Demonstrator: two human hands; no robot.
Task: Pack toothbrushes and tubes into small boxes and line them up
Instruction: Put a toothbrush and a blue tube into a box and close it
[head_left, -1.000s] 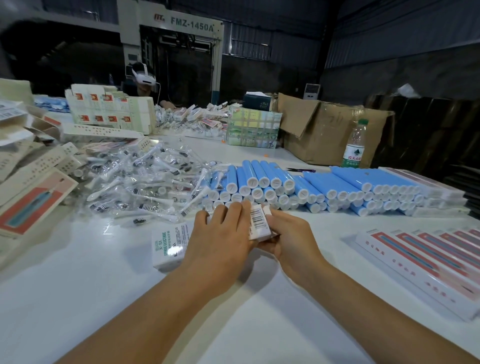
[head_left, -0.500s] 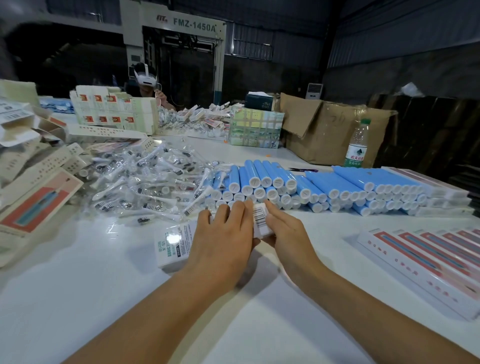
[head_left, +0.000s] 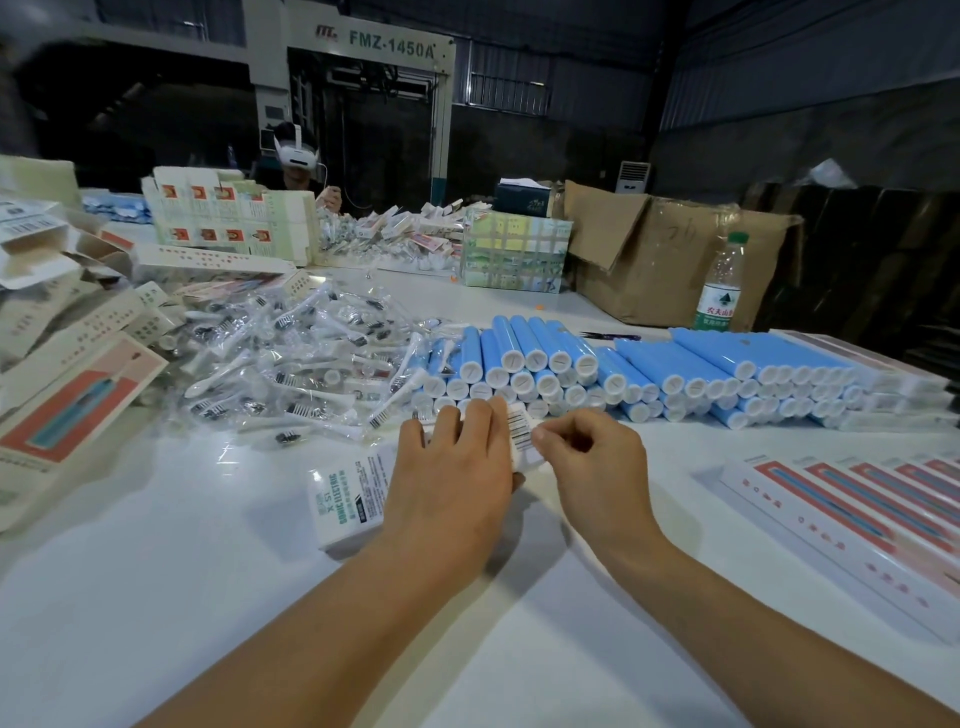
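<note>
Our left hand (head_left: 451, 475) lies flat, fingers straight, pressing the small white box (head_left: 349, 491) onto the table (head_left: 156, 597); our right hand (head_left: 589, 462), fingers curled, touches the box's barcoded end flap (head_left: 521, 434). Beyond both hands lie stacked blue tubes (head_left: 649, 371); beyond the left, bagged toothbrush heads (head_left: 291, 364).

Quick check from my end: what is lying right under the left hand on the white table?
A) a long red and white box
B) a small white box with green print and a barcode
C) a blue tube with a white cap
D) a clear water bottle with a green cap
B: the left hand rests on the small white box with green print, barcode end toward the right hand.
</note>
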